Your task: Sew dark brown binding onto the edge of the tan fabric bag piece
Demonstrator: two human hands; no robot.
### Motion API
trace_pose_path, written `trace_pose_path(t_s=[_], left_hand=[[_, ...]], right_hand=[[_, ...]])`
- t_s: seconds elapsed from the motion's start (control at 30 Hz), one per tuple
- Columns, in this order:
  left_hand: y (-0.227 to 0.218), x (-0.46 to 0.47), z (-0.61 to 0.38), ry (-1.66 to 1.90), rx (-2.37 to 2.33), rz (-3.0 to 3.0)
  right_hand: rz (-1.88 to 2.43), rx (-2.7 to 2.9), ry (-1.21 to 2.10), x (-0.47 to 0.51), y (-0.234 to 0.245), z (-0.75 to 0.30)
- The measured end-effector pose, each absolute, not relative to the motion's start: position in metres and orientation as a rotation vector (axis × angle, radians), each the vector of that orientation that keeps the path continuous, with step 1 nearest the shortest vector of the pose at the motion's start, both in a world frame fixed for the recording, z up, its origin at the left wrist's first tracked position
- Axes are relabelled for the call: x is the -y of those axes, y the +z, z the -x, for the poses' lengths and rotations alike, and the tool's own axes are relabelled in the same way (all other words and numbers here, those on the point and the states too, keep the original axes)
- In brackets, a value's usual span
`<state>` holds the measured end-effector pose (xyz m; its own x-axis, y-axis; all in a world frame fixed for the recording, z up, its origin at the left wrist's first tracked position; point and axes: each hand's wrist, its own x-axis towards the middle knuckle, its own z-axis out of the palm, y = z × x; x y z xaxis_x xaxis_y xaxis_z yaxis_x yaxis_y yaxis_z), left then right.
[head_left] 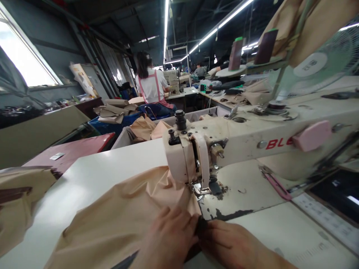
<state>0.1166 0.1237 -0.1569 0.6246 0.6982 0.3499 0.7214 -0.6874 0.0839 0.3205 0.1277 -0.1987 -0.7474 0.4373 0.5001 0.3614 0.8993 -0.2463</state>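
Observation:
A beige piece of fabric [120, 209] lies in loose folds on the white table, its far part reaching under the head of a sewing machine [185, 157]. My left hand [169, 235] is closed on the fabric's right edge, just in front of the presser foot [203, 191]. Beside it, my right hand [230, 239] has its fingers pinched on a small dark piece [201, 226] at that same edge. The hands nearly touch, and slight blur hides the fingertips. Whether the dark piece is sewn to the beige fabric, I cannot tell.
More beige fabric [17, 205] hangs at the table's left. Behind the machine stands a bin [126, 138] of fabric pieces. Thread cones [236, 54] and a fan [311, 71] are at upper right. A pink-handled tool [276, 185] lies by the machine. Farther off, a person [151, 84] sits working.

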Motion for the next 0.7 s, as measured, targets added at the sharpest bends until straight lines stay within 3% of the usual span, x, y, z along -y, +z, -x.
trace_pose_path(t_s=[0.17,0.7], left_hand=[[-0.201,-0.099,-0.130,-0.580,1.261,2.489],[-0.211,-0.140,-0.118,-0.740,1.211,2.669]], right_hand=[[0.551,2.510,0.096,-0.131,-0.217,-0.318],[0.620,2.491,0.097,-0.150,-0.188,-0.315]])
